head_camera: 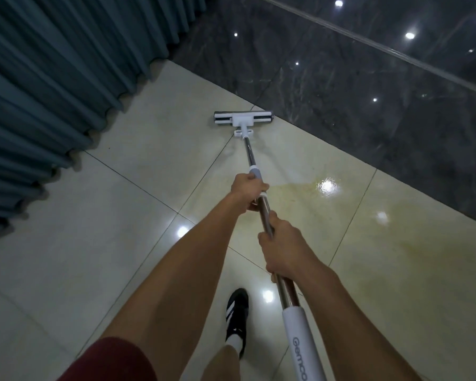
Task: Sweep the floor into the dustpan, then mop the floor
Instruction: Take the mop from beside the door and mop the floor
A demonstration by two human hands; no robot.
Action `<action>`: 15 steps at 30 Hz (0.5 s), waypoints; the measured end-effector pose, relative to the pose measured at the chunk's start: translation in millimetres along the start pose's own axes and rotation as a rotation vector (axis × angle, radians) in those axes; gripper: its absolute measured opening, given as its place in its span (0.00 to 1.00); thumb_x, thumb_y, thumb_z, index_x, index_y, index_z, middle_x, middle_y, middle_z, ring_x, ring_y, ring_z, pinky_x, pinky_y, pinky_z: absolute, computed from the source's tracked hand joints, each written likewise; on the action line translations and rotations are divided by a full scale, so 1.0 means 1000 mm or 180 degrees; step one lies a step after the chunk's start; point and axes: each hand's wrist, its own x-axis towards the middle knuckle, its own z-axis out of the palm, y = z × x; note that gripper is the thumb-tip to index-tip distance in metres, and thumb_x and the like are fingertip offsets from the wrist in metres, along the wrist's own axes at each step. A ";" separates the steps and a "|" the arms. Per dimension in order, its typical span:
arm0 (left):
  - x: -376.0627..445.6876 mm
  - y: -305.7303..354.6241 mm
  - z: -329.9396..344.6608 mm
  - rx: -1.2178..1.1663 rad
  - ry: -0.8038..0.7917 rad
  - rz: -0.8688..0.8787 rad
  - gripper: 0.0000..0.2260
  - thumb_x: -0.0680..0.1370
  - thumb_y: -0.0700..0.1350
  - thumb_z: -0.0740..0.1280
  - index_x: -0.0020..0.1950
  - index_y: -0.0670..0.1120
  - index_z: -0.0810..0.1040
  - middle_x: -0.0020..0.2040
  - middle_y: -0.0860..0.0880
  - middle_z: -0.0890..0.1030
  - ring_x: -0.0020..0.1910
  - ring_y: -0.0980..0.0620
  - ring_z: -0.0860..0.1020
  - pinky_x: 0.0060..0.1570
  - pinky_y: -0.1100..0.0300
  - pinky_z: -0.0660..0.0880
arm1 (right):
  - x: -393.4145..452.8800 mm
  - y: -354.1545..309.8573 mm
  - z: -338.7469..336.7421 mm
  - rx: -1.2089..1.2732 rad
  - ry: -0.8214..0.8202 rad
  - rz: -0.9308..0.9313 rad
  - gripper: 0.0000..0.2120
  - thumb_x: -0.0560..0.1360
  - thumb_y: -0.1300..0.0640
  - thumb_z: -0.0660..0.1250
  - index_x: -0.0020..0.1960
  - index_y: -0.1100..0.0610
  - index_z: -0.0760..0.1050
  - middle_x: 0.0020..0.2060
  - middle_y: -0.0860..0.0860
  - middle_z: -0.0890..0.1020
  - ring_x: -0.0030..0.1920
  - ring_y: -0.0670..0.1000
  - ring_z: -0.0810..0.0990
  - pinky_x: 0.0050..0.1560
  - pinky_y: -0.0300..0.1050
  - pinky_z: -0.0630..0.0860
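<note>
Mopping stage under way; neither broom nor dustpan is in view.

The glossy cream tiled floor (99, 215) fills the view, with a pleated teal curtain (39, 78) at ten o'clock and a dark marble strip (368, 86) at one o'clock. A yellowish wet patch (341, 204) at three o'clock looks unmopped. The long chrome-and-white flat mop (243, 119) has its head at twelve o'clock, at the marble edge. Right hand (282, 247) and left hand (249, 188) both wrap their fingers round the pole. A black striped shoe (237, 312) steps at six o'clock.
</note>
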 end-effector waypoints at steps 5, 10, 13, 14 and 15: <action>-0.048 -0.052 0.002 -0.0095 0.0150 -0.0171 0.11 0.74 0.39 0.75 0.54 0.37 0.81 0.42 0.41 0.82 0.36 0.42 0.83 0.35 0.46 0.83 | -0.051 0.039 0.014 -0.0371 -0.0183 -0.0172 0.27 0.82 0.56 0.58 0.78 0.49 0.54 0.43 0.55 0.78 0.39 0.54 0.82 0.43 0.56 0.84; -0.112 -0.114 0.021 -0.0253 0.0296 -0.0258 0.10 0.75 0.39 0.74 0.54 0.36 0.80 0.41 0.40 0.81 0.35 0.42 0.82 0.33 0.50 0.82 | -0.106 0.097 0.024 -0.0658 -0.0345 -0.0295 0.26 0.82 0.57 0.58 0.77 0.47 0.56 0.44 0.55 0.79 0.39 0.54 0.82 0.43 0.52 0.84; -0.151 -0.151 0.037 -0.0358 0.0334 -0.0321 0.10 0.76 0.39 0.73 0.54 0.36 0.79 0.43 0.39 0.81 0.36 0.42 0.82 0.31 0.52 0.81 | -0.142 0.134 0.024 -0.0754 -0.0473 -0.0390 0.26 0.82 0.57 0.58 0.78 0.47 0.55 0.44 0.55 0.80 0.37 0.51 0.80 0.38 0.45 0.81; -0.163 -0.163 0.042 -0.0397 0.0360 -0.0344 0.10 0.76 0.39 0.73 0.55 0.36 0.79 0.44 0.38 0.82 0.36 0.42 0.82 0.30 0.52 0.81 | -0.153 0.145 0.024 -0.0772 -0.0517 -0.0411 0.26 0.82 0.57 0.57 0.78 0.47 0.55 0.45 0.55 0.80 0.36 0.50 0.79 0.37 0.44 0.80; -0.174 -0.174 0.047 -0.0428 0.0387 -0.0372 0.11 0.76 0.39 0.73 0.55 0.36 0.79 0.45 0.38 0.82 0.37 0.42 0.82 0.30 0.52 0.81 | -0.164 0.156 0.024 -0.0794 -0.0553 -0.0428 0.26 0.83 0.57 0.57 0.78 0.47 0.55 0.45 0.56 0.80 0.36 0.50 0.78 0.37 0.44 0.80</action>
